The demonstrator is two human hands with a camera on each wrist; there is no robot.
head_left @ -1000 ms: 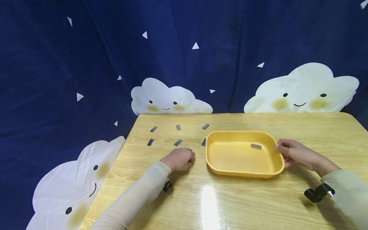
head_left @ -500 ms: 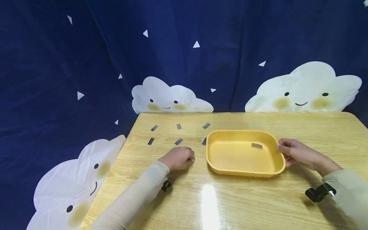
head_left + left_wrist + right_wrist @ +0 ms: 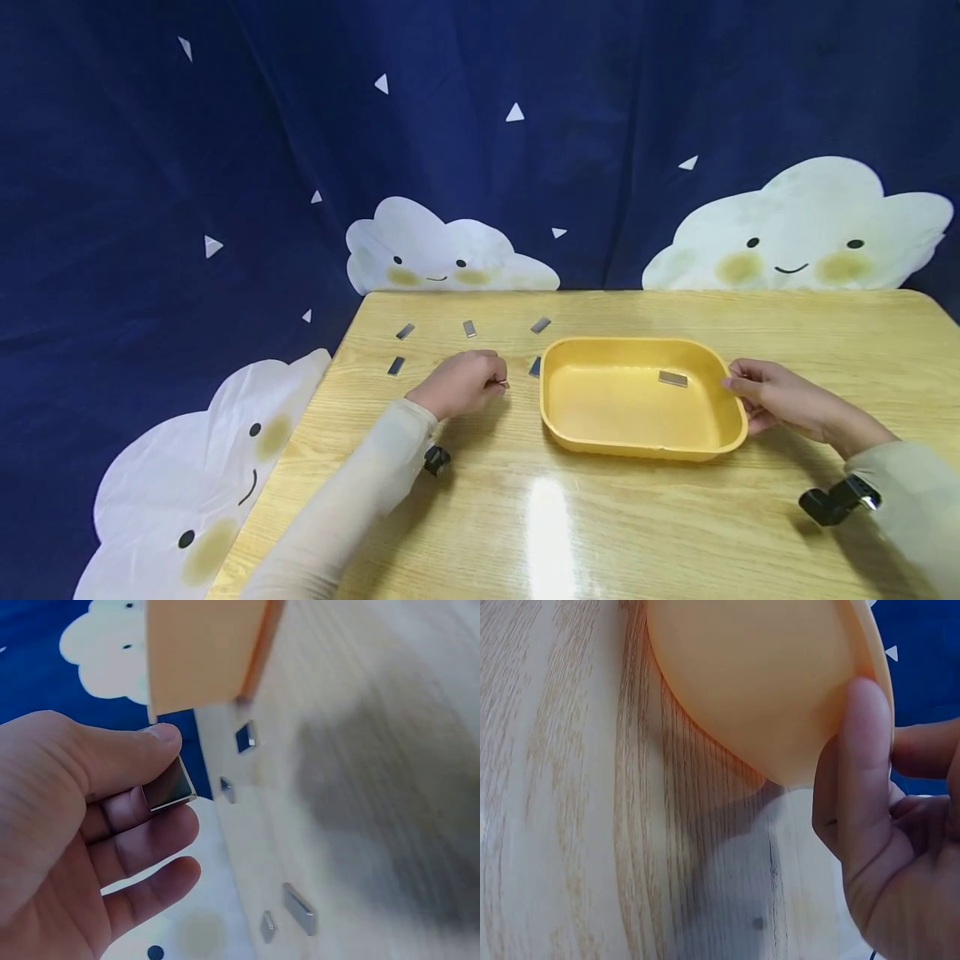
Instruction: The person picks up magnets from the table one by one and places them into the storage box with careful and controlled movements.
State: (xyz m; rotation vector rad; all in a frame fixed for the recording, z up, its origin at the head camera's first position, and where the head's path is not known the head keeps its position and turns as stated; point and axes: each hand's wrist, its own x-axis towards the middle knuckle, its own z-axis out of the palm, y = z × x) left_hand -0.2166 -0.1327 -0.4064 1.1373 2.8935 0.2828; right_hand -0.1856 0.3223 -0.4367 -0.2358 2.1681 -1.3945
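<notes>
My left hand [image 3: 467,385] pinches a small, shiny, dark rectangular metal plate [image 3: 169,786] between thumb and fingers, above the table left of a yellow plastic basin [image 3: 615,408]. In the left wrist view the plate sticks out past the thumb tip, its lower edge catching light. My right hand [image 3: 783,402] grips the basin's right rim, thumb [image 3: 866,720] on the inner side of the wall. One similar plate [image 3: 672,378] lies flat inside the basin, near its back right. Another plate [image 3: 536,367] lies close against the basin's left side.
Other loose plates lie on the wooden table [image 3: 675,525]: one at back left [image 3: 405,331], one at back middle [image 3: 469,328], one behind the basin's left corner [image 3: 541,325] and one nearer left [image 3: 396,366]. A blue curtain [image 3: 480,150] with clouds hangs behind the table.
My left hand has moved away from me with the pinched plate, and now covers the spot where a loose plate showed before. My right hand stays on the basin rim.
</notes>
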